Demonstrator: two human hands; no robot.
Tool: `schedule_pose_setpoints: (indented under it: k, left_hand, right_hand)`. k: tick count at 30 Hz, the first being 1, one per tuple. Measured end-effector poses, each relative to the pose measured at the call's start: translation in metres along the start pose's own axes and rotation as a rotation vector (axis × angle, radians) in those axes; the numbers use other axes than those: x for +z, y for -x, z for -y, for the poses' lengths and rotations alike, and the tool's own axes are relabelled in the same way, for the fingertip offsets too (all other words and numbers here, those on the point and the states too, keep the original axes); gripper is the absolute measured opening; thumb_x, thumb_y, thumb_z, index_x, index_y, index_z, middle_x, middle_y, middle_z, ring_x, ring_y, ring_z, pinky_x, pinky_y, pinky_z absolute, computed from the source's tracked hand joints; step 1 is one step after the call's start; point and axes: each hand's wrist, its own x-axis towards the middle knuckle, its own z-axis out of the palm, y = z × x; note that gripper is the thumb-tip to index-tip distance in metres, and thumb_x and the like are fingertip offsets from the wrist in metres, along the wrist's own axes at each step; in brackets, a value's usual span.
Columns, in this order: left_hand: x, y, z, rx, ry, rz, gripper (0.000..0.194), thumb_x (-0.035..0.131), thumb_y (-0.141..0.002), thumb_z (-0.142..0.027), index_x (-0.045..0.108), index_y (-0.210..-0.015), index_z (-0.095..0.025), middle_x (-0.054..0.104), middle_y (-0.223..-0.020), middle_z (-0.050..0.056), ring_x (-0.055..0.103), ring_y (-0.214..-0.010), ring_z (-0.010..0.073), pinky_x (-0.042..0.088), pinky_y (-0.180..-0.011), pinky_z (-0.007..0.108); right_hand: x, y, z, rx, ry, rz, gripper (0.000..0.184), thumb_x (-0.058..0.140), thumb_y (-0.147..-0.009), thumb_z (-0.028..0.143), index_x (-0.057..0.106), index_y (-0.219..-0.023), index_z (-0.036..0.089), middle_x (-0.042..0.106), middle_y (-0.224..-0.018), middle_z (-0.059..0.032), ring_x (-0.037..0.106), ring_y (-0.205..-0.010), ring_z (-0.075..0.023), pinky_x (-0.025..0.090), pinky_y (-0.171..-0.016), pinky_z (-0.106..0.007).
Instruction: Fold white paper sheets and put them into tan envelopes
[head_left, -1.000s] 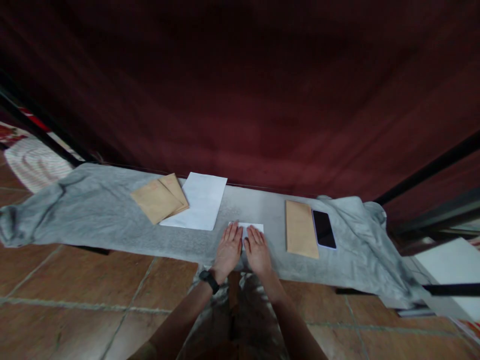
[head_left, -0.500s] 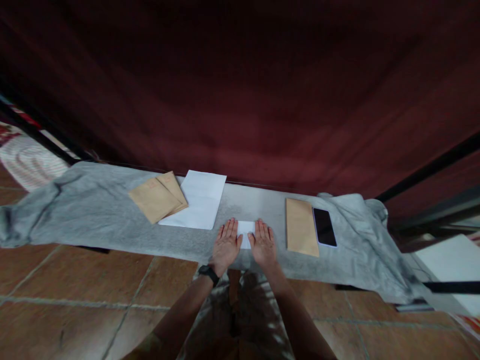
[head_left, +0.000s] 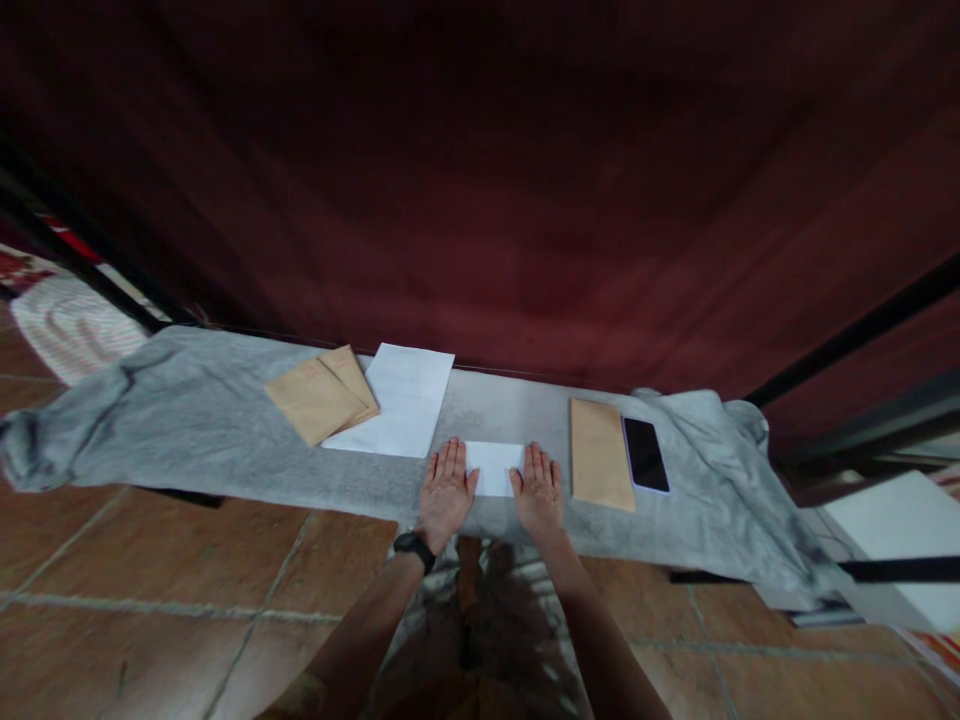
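A folded white sheet of paper point(head_left: 495, 468) lies flat on the grey cloth in front of me. My left hand point(head_left: 445, 488) rests palm down on its left end, fingers stretched out away from me. On the right end lies my right hand point(head_left: 539, 490), also flat, its thumb pointing inward. Both palms hide the ends of the paper; its middle shows between the thumbs. To the right of my right hand is a brown envelope point(head_left: 601, 455), with a phone point(head_left: 646, 455) beside it, dark screen up.
Grey cloth point(head_left: 360, 485) covers the narrow bench. At left, several brown envelopes point(head_left: 315, 398) overlap white paper sheets point(head_left: 411, 400). A dark red curtain point(head_left: 480, 250) hangs behind the bench. Black metal bars point(head_left: 862, 330) stand at the sides.
My hands have slid apart along the folded paper, left hand slightly leftward and right hand rightward. More of the paper's middle shows between them.
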Motion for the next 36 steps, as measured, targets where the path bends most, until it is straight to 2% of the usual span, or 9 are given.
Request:
schedule_pose_setpoints:
  k: [2,6,9,18,23,27,30,33,36]
  left_hand:
    - [-0.001,0.0,0.0,-0.003,0.02,-0.001,0.06,0.031,-0.101,-0.038,0.036,-0.152,-0.007,0.037,-0.157,0.016,0.029,-0.149,0.0261,0.023,-0.122,0.046]
    - [-0.003,0.0,-0.001,-0.004,0.056,-0.009,0.061,0.033,-0.1,-0.037,0.036,-0.153,-0.008,0.038,-0.157,0.017,0.03,-0.149,0.0273,0.024,-0.121,0.048]
    - [-0.004,0.0,-0.002,-0.008,0.05,-0.007,0.06,0.035,-0.099,-0.037,0.036,-0.153,-0.009,0.038,-0.157,0.016,0.03,-0.149,0.0266,0.023,-0.122,0.047]
    - [-0.005,0.002,-0.002,-0.016,0.022,-0.008,0.059,0.034,-0.1,-0.036,0.04,-0.15,-0.008,0.039,-0.157,0.016,0.034,-0.147,0.0268,0.024,-0.121,0.046]
    - [-0.004,0.011,0.001,-0.097,0.067,-0.046,0.056,0.039,-0.097,-0.032,0.044,-0.148,-0.009,0.042,-0.155,0.017,0.035,-0.146,0.0276,0.026,-0.12,0.046]
    - [-0.007,0.009,-0.001,-0.199,0.25,-0.021,0.051,0.052,-0.09,-0.031,0.055,-0.136,-0.012,0.048,-0.151,0.018,0.042,-0.141,0.0298,0.032,-0.117,0.046]
    - [-0.008,-0.001,-0.003,-0.296,0.561,0.003,0.039,0.063,-0.081,-0.032,0.066,-0.115,-0.014,0.06,-0.137,0.017,0.051,-0.131,0.0308,0.037,-0.112,0.046]
    - [-0.008,-0.012,-0.002,-0.375,0.766,0.007,0.03,0.066,-0.077,-0.032,0.068,-0.103,-0.017,0.069,-0.116,0.012,0.062,-0.112,0.0273,0.045,-0.101,0.044]
    - [-0.009,-0.018,0.003,-0.4,0.832,-0.009,0.032,0.066,-0.077,-0.035,0.067,-0.104,-0.017,0.07,-0.099,0.008,0.066,-0.092,0.023,0.051,-0.087,0.039]
  right_hand:
    - [-0.002,0.004,0.006,0.001,-0.021,-0.02,0.056,0.031,-0.105,0.034,0.038,-0.151,0.003,0.043,-0.154,-0.0203,0.039,-0.143,-0.0297,0.027,-0.117,-0.049]
    - [-0.004,0.019,0.021,-0.134,-0.081,-0.003,0.052,0.035,-0.104,0.031,0.04,-0.151,0.011,0.043,-0.155,-0.0155,0.039,-0.143,-0.0261,0.027,-0.118,-0.048]
    - [-0.003,0.027,0.028,-0.154,-0.072,0.0,0.051,0.039,-0.103,0.032,0.043,-0.15,0.011,0.043,-0.154,-0.0156,0.042,-0.142,-0.0278,0.027,-0.118,-0.049]
    - [0.001,0.032,0.008,-0.115,-0.017,-0.056,0.055,0.038,-0.104,0.034,0.038,-0.151,0.007,0.045,-0.152,-0.0192,0.042,-0.14,-0.0293,0.029,-0.117,-0.049]
    - [0.001,0.035,0.004,-0.112,-0.038,-0.079,0.056,0.037,-0.104,0.036,0.034,-0.154,0.01,0.048,-0.151,-0.0188,0.043,-0.14,-0.0294,0.03,-0.116,-0.05]
    - [0.0,0.035,0.007,-0.101,-0.045,-0.087,0.057,0.038,-0.104,0.035,0.034,-0.154,0.01,0.048,-0.15,-0.0197,0.043,-0.14,-0.0299,0.03,-0.116,-0.05]
    - [-0.001,0.035,0.008,-0.089,-0.048,-0.074,0.056,0.037,-0.104,0.034,0.034,-0.154,0.009,0.047,-0.151,-0.0201,0.042,-0.141,-0.0296,0.029,-0.116,-0.05]
    - [-0.003,0.036,0.009,-0.087,-0.052,-0.061,0.056,0.037,-0.104,0.034,0.034,-0.154,0.009,0.047,-0.151,-0.0199,0.041,-0.142,-0.029,0.028,-0.117,-0.05]
    - [-0.004,0.036,0.009,-0.092,-0.043,-0.052,0.056,0.038,-0.104,0.035,0.037,-0.152,0.008,0.047,-0.151,-0.0193,0.042,-0.142,-0.0291,0.027,-0.117,-0.049]
